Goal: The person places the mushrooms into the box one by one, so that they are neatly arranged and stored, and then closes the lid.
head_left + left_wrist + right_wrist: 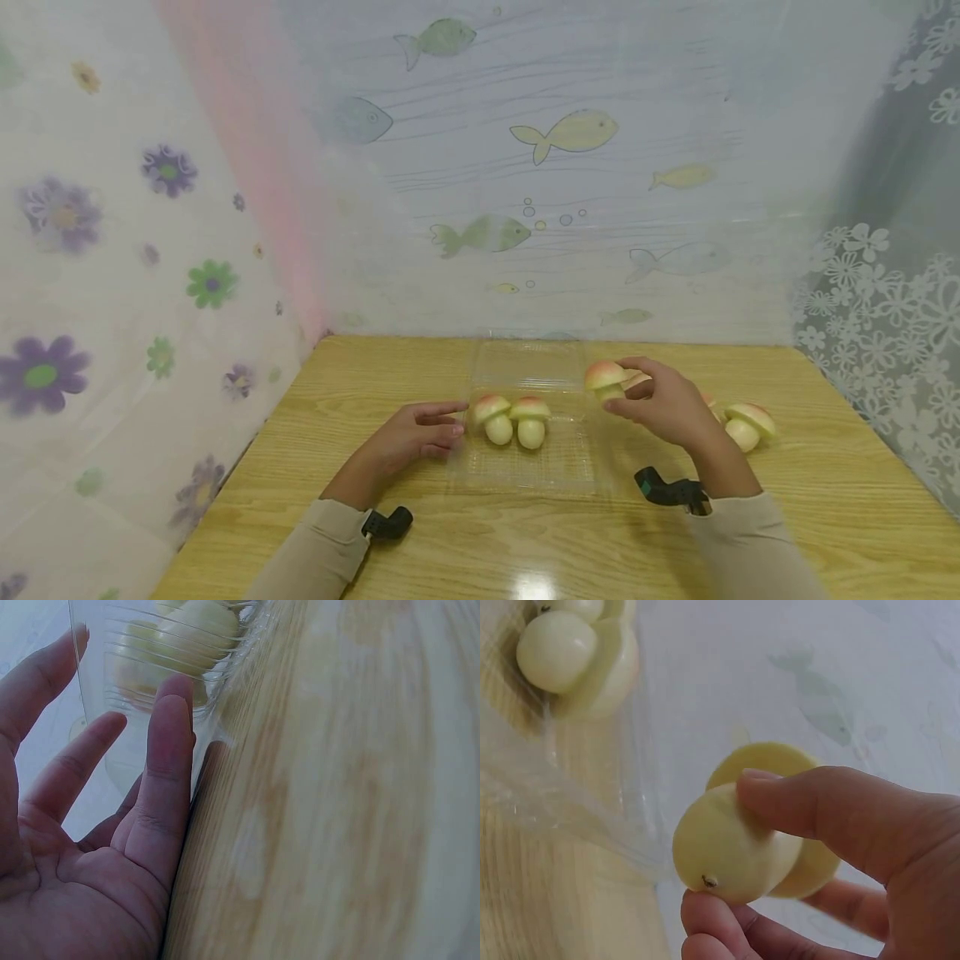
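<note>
Two toy mushrooms, yellow-green with reddish caps, stand side by side in a clear plastic clamshell box [573, 467]; one is the left mushroom [498, 429], the other the right mushroom [531, 431]. My right hand [663, 404] pinches a third toy mushroom [731, 844] by its pale stem between thumb and fingers, above the box's right side. At the box's left wall is my left hand [416, 435], its fingers fairly straight and fingertips against the plastic. The left wrist view shows mushrooms [180, 645] through the ridged wall.
More toy mushrooms [748, 427] lie on the wooden table [405, 542] to the right, partly hidden behind my right hand and wrist. The box lid [528, 362] stands raised at the back. A fish-patterned curtain [465, 150] hangs behind the table.
</note>
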The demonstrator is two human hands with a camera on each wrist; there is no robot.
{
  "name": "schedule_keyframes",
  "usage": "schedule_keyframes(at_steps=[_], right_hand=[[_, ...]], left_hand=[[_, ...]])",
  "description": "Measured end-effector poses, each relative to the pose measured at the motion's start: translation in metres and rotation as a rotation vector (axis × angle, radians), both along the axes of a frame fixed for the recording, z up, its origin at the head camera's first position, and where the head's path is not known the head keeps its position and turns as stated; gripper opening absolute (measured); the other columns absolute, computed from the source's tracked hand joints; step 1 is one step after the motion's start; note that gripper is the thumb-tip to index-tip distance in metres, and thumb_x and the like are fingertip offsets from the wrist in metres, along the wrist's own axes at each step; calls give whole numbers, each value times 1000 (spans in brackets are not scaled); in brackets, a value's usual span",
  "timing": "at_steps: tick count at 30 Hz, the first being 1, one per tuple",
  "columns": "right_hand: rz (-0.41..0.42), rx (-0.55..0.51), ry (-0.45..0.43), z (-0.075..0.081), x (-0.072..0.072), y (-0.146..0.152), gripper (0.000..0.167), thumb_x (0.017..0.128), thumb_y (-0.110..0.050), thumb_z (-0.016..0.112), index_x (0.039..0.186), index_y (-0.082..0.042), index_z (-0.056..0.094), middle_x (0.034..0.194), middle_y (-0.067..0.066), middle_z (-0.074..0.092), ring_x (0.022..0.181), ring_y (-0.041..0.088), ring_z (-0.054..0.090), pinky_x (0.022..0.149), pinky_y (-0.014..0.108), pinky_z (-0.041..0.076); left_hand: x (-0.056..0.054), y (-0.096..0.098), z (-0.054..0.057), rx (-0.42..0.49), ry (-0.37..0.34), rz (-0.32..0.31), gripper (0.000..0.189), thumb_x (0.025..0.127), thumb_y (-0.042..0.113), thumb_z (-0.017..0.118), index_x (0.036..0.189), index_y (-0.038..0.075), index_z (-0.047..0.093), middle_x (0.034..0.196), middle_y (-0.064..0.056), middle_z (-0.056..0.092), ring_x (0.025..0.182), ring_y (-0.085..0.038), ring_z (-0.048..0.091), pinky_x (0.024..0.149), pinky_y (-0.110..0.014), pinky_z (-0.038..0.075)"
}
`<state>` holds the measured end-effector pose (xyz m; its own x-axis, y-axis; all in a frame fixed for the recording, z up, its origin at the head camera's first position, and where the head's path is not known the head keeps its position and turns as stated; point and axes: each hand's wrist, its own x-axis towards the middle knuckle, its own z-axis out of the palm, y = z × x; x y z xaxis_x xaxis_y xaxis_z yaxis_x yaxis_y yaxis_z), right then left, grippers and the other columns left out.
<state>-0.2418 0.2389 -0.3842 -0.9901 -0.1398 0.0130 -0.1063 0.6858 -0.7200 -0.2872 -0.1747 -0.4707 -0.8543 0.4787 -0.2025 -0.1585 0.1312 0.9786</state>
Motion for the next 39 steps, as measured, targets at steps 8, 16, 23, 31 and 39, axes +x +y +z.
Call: schedule_keyframes(at_steps=[8, 16, 23, 31, 39], right_hand=[[-5, -77, -45, -1, 1, -12, 86, 90, -45, 81, 156, -6, 41, 129, 24, 63, 91, 28, 76, 77, 43, 63], [-37, -163, -106, 0, 3, -26, 85, 90, -37, 83, 151, 4, 41, 128, 25, 59, 89, 25, 77, 79, 42, 64], [-53, -29, -91, -3, 4, -36, 83, 87, -48, 83, 144, 2, 50, 117, 19, 70, 86, 25, 74, 72, 40, 61], [-78, 56, -79, -10, 1, -43, 76, 81, -53, 86, 134, -3, 60, 111, 11, 73, 87, 22, 70, 70, 39, 58], [-91, 62, -30, -16, 2, -52, 60, 82, -46, 87, 121, -6, 65, 106, 11, 74, 81, 20, 69, 65, 37, 57]], left_hand=[[0, -1, 0, -4, 7, -12, 65, 92, 29, 81, 151, 19, 56, 137, -16, 63, 111, -25, 69, 91, -38, 60], [0, -1, 1, -3, 7, -16, 65, 92, 29, 81, 151, 19, 56, 139, -15, 62, 112, -25, 70, 92, -39, 60], [-2, -2, -2, 12, -2, -15, 63, 93, 26, 81, 150, 18, 57, 139, -15, 62, 110, -24, 70, 91, -38, 60], [-1, -2, -1, 8, -2, -16, 65, 92, 28, 82, 151, 18, 56, 139, -16, 62, 110, -25, 69, 91, -38, 60], [0, -1, 1, 13, 0, -15, 65, 93, 27, 81, 151, 17, 55, 138, -17, 62, 110, -24, 70, 90, -37, 60]])
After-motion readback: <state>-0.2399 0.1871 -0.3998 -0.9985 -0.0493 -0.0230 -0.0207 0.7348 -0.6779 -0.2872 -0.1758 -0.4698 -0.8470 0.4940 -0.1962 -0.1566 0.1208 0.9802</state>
